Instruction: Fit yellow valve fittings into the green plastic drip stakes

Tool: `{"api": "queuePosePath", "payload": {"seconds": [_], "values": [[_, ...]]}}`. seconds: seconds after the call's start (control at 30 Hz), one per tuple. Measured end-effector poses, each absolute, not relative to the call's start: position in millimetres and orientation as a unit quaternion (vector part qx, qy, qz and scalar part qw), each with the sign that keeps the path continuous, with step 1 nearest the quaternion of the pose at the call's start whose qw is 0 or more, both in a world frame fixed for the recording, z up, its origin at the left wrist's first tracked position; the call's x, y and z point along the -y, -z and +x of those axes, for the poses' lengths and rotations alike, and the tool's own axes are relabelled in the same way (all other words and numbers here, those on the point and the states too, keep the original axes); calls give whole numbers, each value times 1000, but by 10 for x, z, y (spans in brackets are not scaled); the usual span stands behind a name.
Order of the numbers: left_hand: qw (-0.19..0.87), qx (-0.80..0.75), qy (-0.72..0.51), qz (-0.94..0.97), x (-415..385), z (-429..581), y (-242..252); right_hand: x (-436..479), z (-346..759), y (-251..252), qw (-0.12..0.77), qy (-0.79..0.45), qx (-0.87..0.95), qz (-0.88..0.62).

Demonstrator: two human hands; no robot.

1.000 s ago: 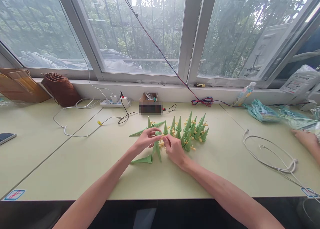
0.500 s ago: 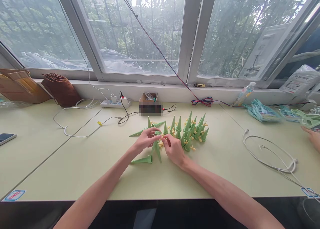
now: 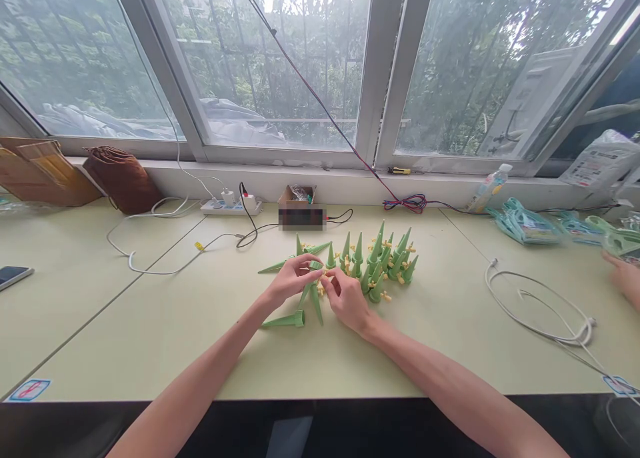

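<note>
My left hand (image 3: 290,281) and my right hand (image 3: 347,300) meet at the middle of the pale green table (image 3: 150,325). Between them they pinch a green cone-shaped plastic spike (image 3: 313,297) with a small yellow part at its top. The spike points down toward me. A cluster of upright green spikes with yellow parts (image 3: 383,261) stands just right of my hands. One loose spike (image 3: 285,321) lies flat below my left hand, and others (image 3: 280,263) lie flat behind it.
A power strip (image 3: 231,206) and white cables (image 3: 150,245) lie at the back left, a small open box (image 3: 300,208) behind the spikes. A phone (image 3: 13,275) sits far left. Another person's hand (image 3: 625,277) and a white cable (image 3: 540,305) are at the right.
My hands have stayed nearly still on the spike, fingers shifting slightly. The other person's hand at the right has pulled back toward the edge.
</note>
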State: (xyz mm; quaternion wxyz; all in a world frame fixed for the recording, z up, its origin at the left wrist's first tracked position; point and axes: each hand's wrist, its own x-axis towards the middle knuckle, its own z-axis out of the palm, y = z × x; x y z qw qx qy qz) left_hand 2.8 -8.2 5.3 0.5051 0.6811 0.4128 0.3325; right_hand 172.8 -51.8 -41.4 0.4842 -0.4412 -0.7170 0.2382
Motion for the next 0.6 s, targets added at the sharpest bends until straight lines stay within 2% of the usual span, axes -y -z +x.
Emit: {"api": "queuePosePath", "payload": {"seconds": [0.4, 0.6], "values": [[475, -394, -336, 711, 93, 45, -46, 495, 1739, 447, 464, -237, 725, -451], [465, -411, -346, 704, 95, 53, -68, 511, 1722, 424, 481, -243, 713, -449]]}}
